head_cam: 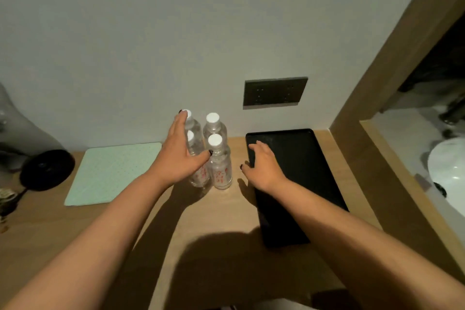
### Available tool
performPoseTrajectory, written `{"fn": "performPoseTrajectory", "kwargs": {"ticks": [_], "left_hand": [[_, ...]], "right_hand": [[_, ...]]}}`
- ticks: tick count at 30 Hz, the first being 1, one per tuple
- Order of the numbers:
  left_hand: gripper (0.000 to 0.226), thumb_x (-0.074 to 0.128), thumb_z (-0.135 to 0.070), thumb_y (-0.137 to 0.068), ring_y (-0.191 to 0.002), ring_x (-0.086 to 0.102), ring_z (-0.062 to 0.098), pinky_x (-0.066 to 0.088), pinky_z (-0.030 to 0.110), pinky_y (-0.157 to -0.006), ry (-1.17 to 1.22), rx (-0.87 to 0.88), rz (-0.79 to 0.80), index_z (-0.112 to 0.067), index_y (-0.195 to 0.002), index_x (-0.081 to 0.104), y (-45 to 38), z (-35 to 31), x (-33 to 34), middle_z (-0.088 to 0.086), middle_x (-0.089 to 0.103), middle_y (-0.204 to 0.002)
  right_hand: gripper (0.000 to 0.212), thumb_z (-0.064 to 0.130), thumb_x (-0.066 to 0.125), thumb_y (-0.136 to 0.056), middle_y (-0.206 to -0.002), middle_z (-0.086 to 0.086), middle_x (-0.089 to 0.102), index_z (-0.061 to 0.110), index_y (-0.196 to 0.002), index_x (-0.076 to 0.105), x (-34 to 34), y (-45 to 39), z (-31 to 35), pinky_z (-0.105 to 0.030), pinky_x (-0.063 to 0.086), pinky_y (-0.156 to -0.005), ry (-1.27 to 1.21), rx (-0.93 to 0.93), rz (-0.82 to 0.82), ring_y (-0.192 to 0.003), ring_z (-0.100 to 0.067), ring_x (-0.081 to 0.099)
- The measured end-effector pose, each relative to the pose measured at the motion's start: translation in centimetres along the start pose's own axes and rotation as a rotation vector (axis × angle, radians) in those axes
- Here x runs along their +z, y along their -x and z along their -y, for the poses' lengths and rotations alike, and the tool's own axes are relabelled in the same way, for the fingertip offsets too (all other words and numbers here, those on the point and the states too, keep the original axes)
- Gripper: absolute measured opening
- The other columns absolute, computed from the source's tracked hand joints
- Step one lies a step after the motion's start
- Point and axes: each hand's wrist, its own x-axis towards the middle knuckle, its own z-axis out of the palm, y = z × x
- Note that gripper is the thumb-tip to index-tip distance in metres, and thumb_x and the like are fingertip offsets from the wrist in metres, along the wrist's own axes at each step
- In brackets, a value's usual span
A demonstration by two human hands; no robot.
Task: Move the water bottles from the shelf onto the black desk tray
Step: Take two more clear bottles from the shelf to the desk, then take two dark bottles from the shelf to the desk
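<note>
left hand (185, 156) at water bottles (219, 163), right hand (261, 166) on black tray (302, 158)

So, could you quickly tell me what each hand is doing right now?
Left hand: open, fingers spread against the water bottles.
Right hand: open, resting on the black tray.

Your view is dim and warm-toned, lit from above and behind you. Your head and arms throw broad soft shadows forward across the bench (221, 211). The black tray (302, 173) sinks into near-featureless dark. At right, the white basin (450, 171) glares brightest. The wide lens bends the wooden frame (392, 58) at the edges, and fine detail looks soft and grainy.
</note>
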Motion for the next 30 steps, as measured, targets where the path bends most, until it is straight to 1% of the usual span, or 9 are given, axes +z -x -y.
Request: {"fn": "performPoseTrajectory", "kwargs": {"ticks": [3, 6, 8, 11, 15, 17, 19, 25, 30], "left_hand": [[0.096, 0.066, -0.035, -0.085, -0.149, -0.007, 0.021, 0.009, 0.05, -0.12, -0.144, 0.07, 0.04, -0.022, -0.154, 0.0, 0.0, -3.5, 0.3, 0.001, -0.002, -0.163], [0.086, 0.057, -0.035, -0.091, -0.142, -0.018, 0.017, 0.0, 0.046, -0.116, -0.205, 0.132, 0.021, -0.024, -0.154, -0.002, 0.3, -7.9, 2.0, 0.0, -0.008, -0.162], [0.081, 0.054, -0.03, -0.095, -0.134, -0.018, 0.007, -0.005, 0.035, -0.113, -0.214, 0.202, 0.022, -0.02, -0.154, 0.001, 0.9, -11.1, 3.8, 0.001, -0.006, -0.162], [0.079, 0.053, -0.028, -0.095, -0.142, -0.016, 0.009, -0.009, 0.03, -0.113, -0.208, 0.3, 0.086, -0.012, -0.154, 0.003, 2.0, -15.4, 7.3, 0.003, -0.003, -0.162], [0.082, 0.052, -0.031, -0.094, -0.147, -0.015, 0.018, -0.01, 0.032, -0.117, -0.205, 0.361, 0.182, -0.009, -0.154, 0.0, 4.3, -20.5, 12.6, 0.008, -0.006, -0.162], [0.084, 0.053, -0.033, -0.094, -0.147, -0.015, 0.018, -0.008, 0.035, -0.119, -0.201, 0.378, 0.224, -0.012, -0.154, -0.002, 6.2, -23.4, 15.0, 0.006, -0.008, -0.162], [0.085, 0.056, -0.033, -0.093, -0.147, -0.013, 0.018, -0.005, 0.039, -0.12, -0.186, 0.402, 0.275, -0.015, -0.153, -0.001, 8.4, -26.3, 17.4, 0.005, -0.007, -0.162], [0.086, 0.057, -0.035, -0.092, -0.148, -0.011, 0.019, -0.004, 0.036, -0.117, -0.173, 0.536, 0.402, -0.017, -0.154, 0.0, 15.0, -34.8, 24.7, 0.002, -0.006, -0.162], [0.085, 0.053, -0.04, -0.093, -0.149, -0.01, 0.021, -0.001, 0.034, -0.117, -0.223, 0.657, 0.461, -0.016, -0.154, -0.001, 19.7, -41.2, 30.9, 0.004, -0.009, -0.163]], "right_hand": [[0.063, 0.022, 0.057, -0.092, -0.159, -0.005, 0.016, 0.013, -0.148, 0.028, -3.9, 1.8, -1.3, -0.036, 0.013, -0.117, 0.051, -0.046, -0.083, -0.148, -0.02, 0.0], [0.061, 0.023, 0.055, -0.093, -0.158, -0.004, 0.02, 0.013, -0.148, 0.029, -7.8, 4.0, -3.1, -0.036, 0.014, -0.117, 0.102, -0.041, -0.177, -0.148, -0.019, 0.004], [0.06, 0.024, 0.054, -0.093, -0.158, -0.003, 0.023, 0.014, -0.148, 0.029, -10.2, 6.0, -4.6, -0.035, 0.015, -0.117, 0.105, -0.014, -0.235, -0.148, -0.019, 0.008], [0.061, 0.026, 0.052, -0.093, -0.157, -0.004, 0.024, 0.013, -0.148, 0.028, -13.6, 9.5, -7.2, -0.034, 0.016, -0.117, 0.108, 0.027, -0.286, -0.147, -0.019, 0.013], [0.065, 0.029, 0.052, -0.092, -0.157, -0.007, 0.024, 0.012, -0.149, 0.025, -17.7, 15.1, -11.0, -0.038, 0.021, -0.118, 0.135, 0.093, -0.314, -0.145, -0.023, 0.019], [0.061, 0.029, 0.053, -0.091, -0.15, -0.007, 0.035, 0.012, -0.145, 0.031, -19.8, 18.4, -13.4, -0.04, 0.033, -0.112, 0.159, 0.126, -0.353, -0.138, -0.024, 0.032], [0.055, 0.026, 0.052, -0.09, -0.143, -0.007, 0.042, 0.012, -0.141, 0.036, -21.8, 21.9, -15.7, -0.038, 0.036, -0.106, 0.195, 0.163, -0.37, -0.133, -0.024, 0.037], [0.056, 0.024, 0.048, -0.092, -0.148, -0.011, 0.036, 0.007, -0.143, 0.033, -27.2, 32.7, -23.3, -0.036, 0.027, -0.112, 0.228, 0.303, -0.444, -0.141, -0.027, 0.026], [0.059, 0.022, 0.049, -0.091, -0.15, -0.01, 0.034, 0.01, -0.145, 0.03, -31.0, 40.9, -28.5, -0.039, 0.03, -0.112, 0.212, 0.417, -0.537, -0.141, -0.026, 0.026]]}}
